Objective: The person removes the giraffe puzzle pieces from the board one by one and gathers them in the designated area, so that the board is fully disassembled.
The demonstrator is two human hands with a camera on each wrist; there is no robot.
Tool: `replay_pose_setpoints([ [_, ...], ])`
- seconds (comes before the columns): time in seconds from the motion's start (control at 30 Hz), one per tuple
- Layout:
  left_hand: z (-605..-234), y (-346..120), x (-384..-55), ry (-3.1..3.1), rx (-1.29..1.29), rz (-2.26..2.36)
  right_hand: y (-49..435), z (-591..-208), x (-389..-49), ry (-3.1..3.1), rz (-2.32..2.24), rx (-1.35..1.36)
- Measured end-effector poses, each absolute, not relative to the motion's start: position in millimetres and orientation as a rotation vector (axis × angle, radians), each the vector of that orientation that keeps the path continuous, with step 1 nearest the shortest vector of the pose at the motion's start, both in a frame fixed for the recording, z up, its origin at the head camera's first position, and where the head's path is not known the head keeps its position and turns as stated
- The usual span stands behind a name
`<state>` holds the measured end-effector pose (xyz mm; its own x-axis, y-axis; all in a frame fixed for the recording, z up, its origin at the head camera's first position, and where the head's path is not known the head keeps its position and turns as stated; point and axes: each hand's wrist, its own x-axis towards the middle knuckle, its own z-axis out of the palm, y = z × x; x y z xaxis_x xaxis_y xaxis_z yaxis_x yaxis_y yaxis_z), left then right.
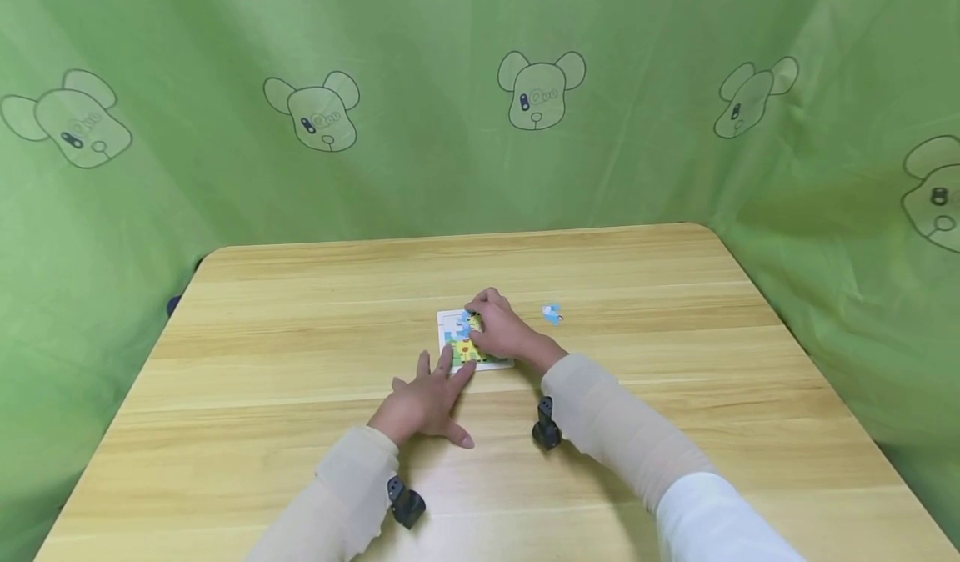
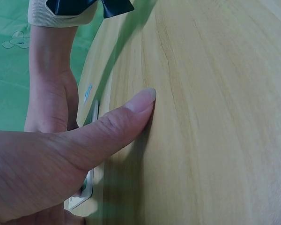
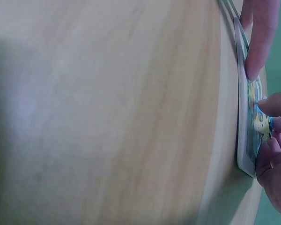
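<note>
A small jigsaw puzzle board with a pale rim and a giraffe picture lies near the middle of the table. My left hand is spread at its near edge, index and middle fingertips resting on the board and thumb out to the side. Over the board's right part, my right hand pinches a puzzle piece printed with a yellow giraffe head. Its fingers and thumb hide much of that side. In the left wrist view the left thumb covers most of the board.
A loose blue and white puzzle piece lies on the wooden table, right of the board. Green curtains with bear-head outlines hang behind the table and along both sides. Each wrist carries a small black camera.
</note>
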<state>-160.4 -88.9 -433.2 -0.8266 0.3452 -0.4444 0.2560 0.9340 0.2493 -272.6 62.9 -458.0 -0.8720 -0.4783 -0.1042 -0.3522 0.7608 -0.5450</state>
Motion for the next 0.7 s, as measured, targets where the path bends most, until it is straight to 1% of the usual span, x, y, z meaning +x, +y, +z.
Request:
replay_pose_setpoints([
  [0.7,-434.3,-89.0,-161.4,2.588,0.43,0.244,65.1,-457.2,-269.9,2.73,-0.791,-0.639],
])
